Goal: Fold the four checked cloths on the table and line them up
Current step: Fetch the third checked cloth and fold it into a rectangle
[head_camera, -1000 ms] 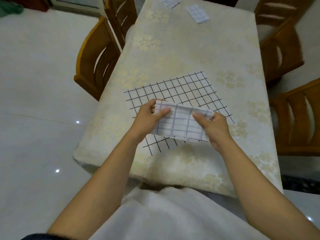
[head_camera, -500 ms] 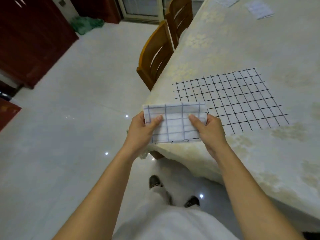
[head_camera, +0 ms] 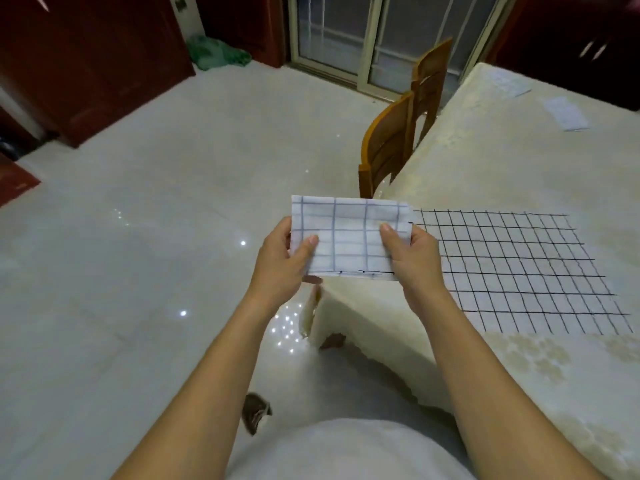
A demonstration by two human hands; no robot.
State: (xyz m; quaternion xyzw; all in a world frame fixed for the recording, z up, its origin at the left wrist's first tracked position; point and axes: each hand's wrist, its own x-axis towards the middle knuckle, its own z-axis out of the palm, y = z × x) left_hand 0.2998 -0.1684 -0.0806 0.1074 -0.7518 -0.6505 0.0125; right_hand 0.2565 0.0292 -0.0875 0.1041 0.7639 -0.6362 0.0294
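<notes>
Holding up a small folded white cloth with blue-grey checks [head_camera: 349, 237], in the air just off the near corner of the table, not lying on it. Pinching it at both short ends: left hand [head_camera: 280, 268] on one side, right hand [head_camera: 415, 261] on the other, thumbs on the front, hands apart with the cloth between them. Looks folded and ready to put down.

Left to fold: a big flat white cloth with thin black checks [head_camera: 519, 271], spread open on the table just beside the right hand. Far off at the other end, a small pale folded piece [head_camera: 568, 114] and a second pale piece [head_camera: 512, 83], maybe two cloths done already, but too blurry to be sure. So likely three folded, one to go, and the lining up not done yet.

Long table under a cream cover with pale gold flowers [head_camera: 485, 161]. Two brown wooden chairs [head_camera: 388, 147] pushed in at its side. Shiny pale tiled floor [head_camera: 138, 237], dark red cupboards [head_camera: 86, 64], a green heap [head_camera: 218, 53] near a glass sliding door [head_camera: 346, 36].
</notes>
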